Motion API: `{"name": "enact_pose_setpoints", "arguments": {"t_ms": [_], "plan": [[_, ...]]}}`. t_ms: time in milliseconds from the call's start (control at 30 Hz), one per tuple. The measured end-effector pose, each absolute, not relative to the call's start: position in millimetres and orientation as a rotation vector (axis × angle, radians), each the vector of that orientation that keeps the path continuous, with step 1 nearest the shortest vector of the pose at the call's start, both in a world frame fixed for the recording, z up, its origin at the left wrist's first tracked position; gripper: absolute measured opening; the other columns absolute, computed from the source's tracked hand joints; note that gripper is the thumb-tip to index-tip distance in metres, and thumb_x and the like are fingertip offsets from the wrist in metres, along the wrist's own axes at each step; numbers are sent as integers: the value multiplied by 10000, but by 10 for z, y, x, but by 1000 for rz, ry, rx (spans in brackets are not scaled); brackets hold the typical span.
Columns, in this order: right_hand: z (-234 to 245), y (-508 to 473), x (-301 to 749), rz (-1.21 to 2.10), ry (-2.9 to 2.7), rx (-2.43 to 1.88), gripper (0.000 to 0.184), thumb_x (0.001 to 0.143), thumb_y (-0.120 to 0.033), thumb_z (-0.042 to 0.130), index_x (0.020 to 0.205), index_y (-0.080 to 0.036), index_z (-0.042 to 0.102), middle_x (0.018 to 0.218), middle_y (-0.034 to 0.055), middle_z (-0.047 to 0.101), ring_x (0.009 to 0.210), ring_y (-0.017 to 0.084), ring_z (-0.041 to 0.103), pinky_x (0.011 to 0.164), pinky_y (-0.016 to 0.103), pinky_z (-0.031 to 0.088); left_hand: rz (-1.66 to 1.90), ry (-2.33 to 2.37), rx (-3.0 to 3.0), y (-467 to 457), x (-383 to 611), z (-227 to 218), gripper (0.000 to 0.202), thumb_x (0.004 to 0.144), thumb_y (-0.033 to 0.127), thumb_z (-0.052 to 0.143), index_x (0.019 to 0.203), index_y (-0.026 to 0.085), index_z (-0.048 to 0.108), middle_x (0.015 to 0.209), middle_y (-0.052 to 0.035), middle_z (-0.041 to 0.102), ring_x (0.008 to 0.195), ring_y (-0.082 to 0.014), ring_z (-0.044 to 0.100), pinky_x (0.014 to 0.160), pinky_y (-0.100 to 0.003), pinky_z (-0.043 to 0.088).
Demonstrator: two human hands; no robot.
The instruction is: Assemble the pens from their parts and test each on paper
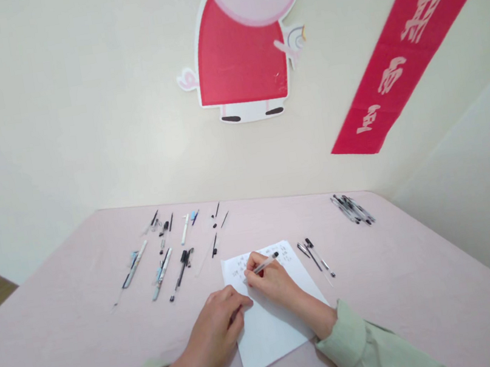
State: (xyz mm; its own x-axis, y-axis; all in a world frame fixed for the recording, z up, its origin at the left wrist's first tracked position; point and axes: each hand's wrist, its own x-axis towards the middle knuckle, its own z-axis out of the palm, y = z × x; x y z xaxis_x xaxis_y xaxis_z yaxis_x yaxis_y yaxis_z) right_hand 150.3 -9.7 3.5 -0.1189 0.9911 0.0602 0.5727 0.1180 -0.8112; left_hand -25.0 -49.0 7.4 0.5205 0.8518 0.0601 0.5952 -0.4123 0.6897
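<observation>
My right hand is closed around a clear-barrelled pen with a black end. The pen slants down to the left, its tip hidden close to the paper. Beneath both hands lies a white sheet of paper, perhaps a stack, with rows of small dark handwriting across its upper part. My left hand rests on the paper's left edge, fingers stretched out and holding nothing. Just right of the paper lie pen parts: a dark refill, a cap and a clear barrel.
Several pens taken apart are spread on the pink tablecloth left of the paper. A bundle of pens lies at the back right. Behind the table, a cartoon pig cutout and a red banner hang on the wall.
</observation>
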Motion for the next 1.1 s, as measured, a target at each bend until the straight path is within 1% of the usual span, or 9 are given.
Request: {"name": "enact_pose_setpoints", "arguments": {"t_ms": [133, 300, 533, 767, 1100], "plan": [[31, -89, 1506, 871, -1753, -1497, 94, 751, -205, 534, 666, -218, 498, 597, -53, 547, 594, 122, 508, 586, 215, 368, 541, 1177, 2155, -485, -250, 67, 311, 851, 118, 419, 972, 234, 681, 910, -47, 632, 926, -211, 575, 855, -349, 423], [37, -71, 1506, 955, -1664, -1472, 98, 787, -220, 515, 691, -215, 493, 594, -47, 581, 585, 122, 532, 591, 220, 388, 545, 1171, 2153, -482, -253, 47, 316, 852, 119, 412, 979, 225, 681, 922, -53, 634, 930, -211, 573, 869, -358, 426], [6, -67, 1512, 882, -1724, -1512, 91, 775, -234, 542, 691, -219, 510, 624, -46, 596, 607, 129, 540, 610, 229, 398, 555, 1166, 2156, -490, -260, 62, 311, 857, 121, 418, 973, 236, 684, 924, -50, 640, 932, -215, 580, 864, -360, 434], [24, -70, 1506, 920, -1714, -1501, 88, 781, -229, 535, 697, -219, 507, 618, -48, 589, 601, 126, 538, 611, 227, 398, 549, 1170, 2162, -495, -252, 69, 309, 857, 113, 419, 969, 233, 680, 912, -44, 632, 925, -210, 576, 857, -354, 427], [33, -82, 1499, 857, -1744, -1530, 87, 783, -245, 540, 702, -222, 521, 617, -50, 565, 598, 125, 524, 606, 223, 391, 548, 1168, 2149, -492, -253, 88, 305, 853, 125, 418, 972, 226, 679, 915, -52, 631, 927, -213, 570, 854, -357, 433]]}}
